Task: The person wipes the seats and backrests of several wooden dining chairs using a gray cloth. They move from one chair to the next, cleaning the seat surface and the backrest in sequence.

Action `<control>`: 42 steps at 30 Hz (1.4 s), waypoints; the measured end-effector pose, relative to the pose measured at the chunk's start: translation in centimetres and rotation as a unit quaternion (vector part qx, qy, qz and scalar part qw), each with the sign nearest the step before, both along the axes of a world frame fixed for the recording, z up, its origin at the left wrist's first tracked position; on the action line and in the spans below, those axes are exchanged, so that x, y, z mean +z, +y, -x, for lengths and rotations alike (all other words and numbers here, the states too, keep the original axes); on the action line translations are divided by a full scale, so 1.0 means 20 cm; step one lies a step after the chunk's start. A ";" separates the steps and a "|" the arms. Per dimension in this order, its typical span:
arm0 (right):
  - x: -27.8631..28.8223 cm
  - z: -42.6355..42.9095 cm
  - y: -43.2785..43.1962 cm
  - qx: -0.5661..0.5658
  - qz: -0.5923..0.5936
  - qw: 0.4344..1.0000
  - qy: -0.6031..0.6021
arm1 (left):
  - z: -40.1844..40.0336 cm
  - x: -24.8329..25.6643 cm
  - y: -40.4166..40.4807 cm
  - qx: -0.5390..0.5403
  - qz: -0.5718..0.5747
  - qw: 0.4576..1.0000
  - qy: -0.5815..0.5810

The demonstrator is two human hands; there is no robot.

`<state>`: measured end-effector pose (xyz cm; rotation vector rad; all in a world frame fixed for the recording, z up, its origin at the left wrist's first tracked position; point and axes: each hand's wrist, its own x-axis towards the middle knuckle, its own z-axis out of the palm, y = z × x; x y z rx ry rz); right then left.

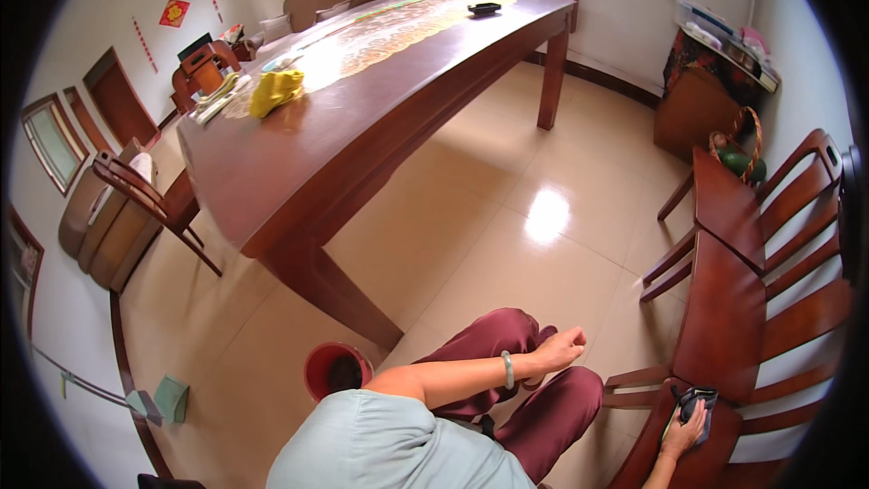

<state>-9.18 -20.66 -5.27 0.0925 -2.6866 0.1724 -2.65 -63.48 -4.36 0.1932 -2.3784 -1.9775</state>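
Note:
My left hand (561, 349), with a pale green bangle (508, 369) at its wrist, hangs above my knees in maroon trousers (557, 421). Its fingers are bent, and whether they hold anything does not show. At the lower right, my right hand (687, 426) rests on a dark folded cloth or pouch (706, 402) on the seat of a wooden chair (723, 431). The palm is hidden, so a grip cannot be made out.
A long wooden table (380, 109) stands ahead, bearing a yellow cloth (275, 92) and a black tray (484, 9). A red bucket (316, 372) is on the floor beside the table leg. More wooden chairs (719, 312) line the right wall, one with a basket (755, 149).

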 end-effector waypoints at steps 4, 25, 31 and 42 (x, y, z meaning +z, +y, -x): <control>0.00 -0.14 -0.11 0.008 0.004 1.000 -0.008 | -0.16 0.10 -0.19 0.014 -0.016 1.000 0.020; 0.37 -1.66 -0.15 0.018 0.015 0.993 -0.120 | -0.23 0.38 -0.10 -0.140 -0.205 0.968 0.016; 0.39 -1.42 -0.21 0.012 0.021 0.993 -0.115 | 0.17 0.33 -0.19 -0.140 -0.122 0.980 0.066; 0.27 -0.38 -0.48 0.050 0.016 0.997 -0.056 | 0.42 0.20 -0.06 -0.122 -0.045 0.991 -0.038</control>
